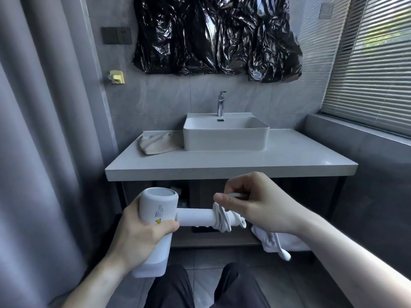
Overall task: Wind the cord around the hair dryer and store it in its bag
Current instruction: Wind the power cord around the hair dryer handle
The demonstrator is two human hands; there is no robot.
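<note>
The white plastic hair dryer is held out in front of the table, barrel upright and handle pointing off to the right. Its barrel is wrapped snugly by the left hand, thumb across the front. The white cord is looped a few times around the far end of the handle, and a strand of it is pinched between thumb and fingers of the right hand, grip closed right above the coils. The loose end with the plug is seen dangling below the right wrist.

The beige fabric drawstring bag is lying flat on the pale grey stone table, just left of the white rectangular ceramic basin, well apart from the dryer. A chrome tap is mounted behind the basin.

A yellow warning triangle and some small print are carried on the barrel, too tiny to be read.

Crinkled black plastic sheeting is stuck over the wall above the basin. A grey curtain is hung on the left, slatted blinds on the right. Grey tiles are used on wall and floor, and something white is stowed on the shelf under the table.
</note>
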